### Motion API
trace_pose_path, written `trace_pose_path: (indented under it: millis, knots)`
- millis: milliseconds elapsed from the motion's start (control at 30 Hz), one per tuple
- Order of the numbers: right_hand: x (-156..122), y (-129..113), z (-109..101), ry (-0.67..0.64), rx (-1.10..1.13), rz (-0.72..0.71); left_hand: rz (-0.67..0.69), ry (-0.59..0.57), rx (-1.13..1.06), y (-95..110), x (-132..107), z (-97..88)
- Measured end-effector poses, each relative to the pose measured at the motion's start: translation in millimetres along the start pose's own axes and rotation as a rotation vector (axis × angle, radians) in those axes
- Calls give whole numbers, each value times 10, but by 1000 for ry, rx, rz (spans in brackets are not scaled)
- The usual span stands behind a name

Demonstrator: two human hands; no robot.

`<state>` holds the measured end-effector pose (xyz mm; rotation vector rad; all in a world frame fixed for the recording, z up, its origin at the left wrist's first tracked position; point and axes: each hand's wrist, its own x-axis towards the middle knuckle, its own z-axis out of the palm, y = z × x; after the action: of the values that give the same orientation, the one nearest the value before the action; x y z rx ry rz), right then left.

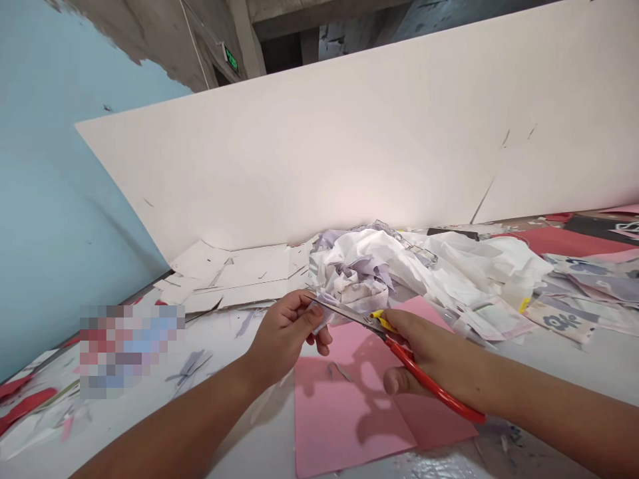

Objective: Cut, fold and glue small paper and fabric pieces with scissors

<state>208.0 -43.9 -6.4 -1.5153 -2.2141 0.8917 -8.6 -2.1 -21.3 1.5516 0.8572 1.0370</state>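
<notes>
My right hand (424, 352) is closed round the red and yellow handles of a pair of scissors (399, 349), whose metal blades point left. My left hand (284, 332) pinches a small pale scrap of paper (324, 313) at the blade tips. Both hands hover over a pink sheet (344, 412) lying on the white table (224, 352).
A heap of crumpled white and lilac cut paper (389, 266) lies just behind the hands. Flat white sheets (234, 273) lie at the left, patterned and red sheets (564, 279) at the right. A large white board (349, 146) leans at the back.
</notes>
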Motion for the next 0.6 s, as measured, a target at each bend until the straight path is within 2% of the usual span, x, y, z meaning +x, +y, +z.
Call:
trace_pose_path:
  millis: [367, 600]
  knots:
    - [62, 117, 54, -34, 76, -40, -21, -19, -19, -28, -6, 23]
    - [22, 25, 58, -80, 310, -41, -32, -23, 11, -6, -13, 25]
